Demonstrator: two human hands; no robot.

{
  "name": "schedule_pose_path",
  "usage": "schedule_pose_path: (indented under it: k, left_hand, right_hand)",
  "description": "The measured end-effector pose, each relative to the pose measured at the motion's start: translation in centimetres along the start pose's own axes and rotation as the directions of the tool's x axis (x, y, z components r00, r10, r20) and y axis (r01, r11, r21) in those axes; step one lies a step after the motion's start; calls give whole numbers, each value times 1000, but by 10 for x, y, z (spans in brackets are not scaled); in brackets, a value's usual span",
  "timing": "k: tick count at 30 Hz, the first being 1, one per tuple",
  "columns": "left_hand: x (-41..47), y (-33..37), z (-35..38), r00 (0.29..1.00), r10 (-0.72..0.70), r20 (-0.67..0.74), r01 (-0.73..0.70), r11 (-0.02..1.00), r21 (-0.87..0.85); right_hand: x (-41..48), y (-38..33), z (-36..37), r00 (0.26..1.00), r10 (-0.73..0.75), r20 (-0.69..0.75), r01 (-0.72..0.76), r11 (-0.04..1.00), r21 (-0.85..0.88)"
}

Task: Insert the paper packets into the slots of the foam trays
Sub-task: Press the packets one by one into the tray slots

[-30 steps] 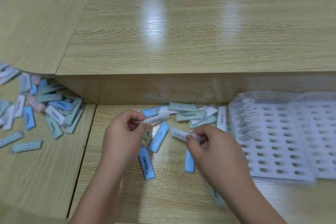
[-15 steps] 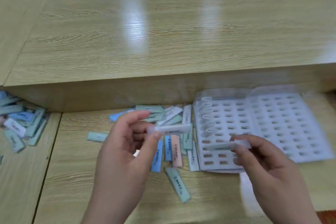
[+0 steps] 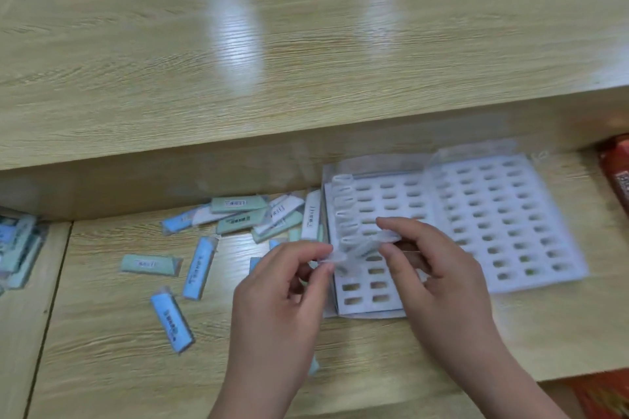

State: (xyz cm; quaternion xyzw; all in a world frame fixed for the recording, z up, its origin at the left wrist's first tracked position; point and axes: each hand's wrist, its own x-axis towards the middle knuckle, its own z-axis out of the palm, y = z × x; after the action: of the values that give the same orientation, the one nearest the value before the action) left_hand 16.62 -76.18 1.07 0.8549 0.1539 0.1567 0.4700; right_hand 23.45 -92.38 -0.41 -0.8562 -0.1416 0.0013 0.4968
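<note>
Over the near left corner of the foam tray (image 3: 366, 308), at about four o'clock in the view, both hands meet on pale paper packets. Left hand (image 3: 282, 296) has thumb and forefinger pinched together on the end of a white packet (image 3: 335, 257), which is blurred and slants up toward two o'clock. Right hand (image 3: 439, 279) is likewise pinched shut, thumb and forefinger clamped on what looks like a second white packet (image 3: 388, 237) just above the tray's left columns; whether the two packets touch cannot be told through the blur. A second foam tray (image 3: 510, 214) lies beside the first at three o'clock, its slots in rows, and a clear plastic sheet (image 3: 476, 151) hangs over the far edges of both. Along the left column of the near tray a few white packets (image 3: 342, 196) already stand in slots. Loose blue, green and white packets (image 3: 238, 214) lie scattered on the table (image 3: 102, 333) from nine to ten o'clock of the hands, one blue packet (image 3: 172, 323) lying alone at eight o'clock. Another heap of packets (image 3: 17, 245) sits at the far left edge. A red package (image 3: 617, 173) shows at the right edge.
</note>
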Motion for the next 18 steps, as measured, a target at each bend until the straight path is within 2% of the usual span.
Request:
schedule_pose_path:
  k: [7,9,13,15,17,18]
  left_hand:
    - [2,-10,5,994,113,-6,-111,989,97]
    - [3,-11,7,995,97,-1,-96,994,51]
    - [-1,-13,13,999,-48,7,48,997,-67]
    - [-4,-13,17,995,-94,-20,91,989,-115]
    - [-5,-13,19,996,-76,-44,70,990,-125]
    - [-5,-13,19,999,-22,-45,17,995,-101]
  right_hand:
    - [0,6,4,983,-171,70,183,950,-254]
    - [1,6,6,973,-213,83,228,933,-279]
    - [0,6,12,980,-195,46,199,924,-327]
    - [-1,8,14,969,-244,30,237,892,-386]
    - [-1,10,14,963,-269,31,259,878,-402]
    - [-2,11,14,963,-268,37,260,879,-401]
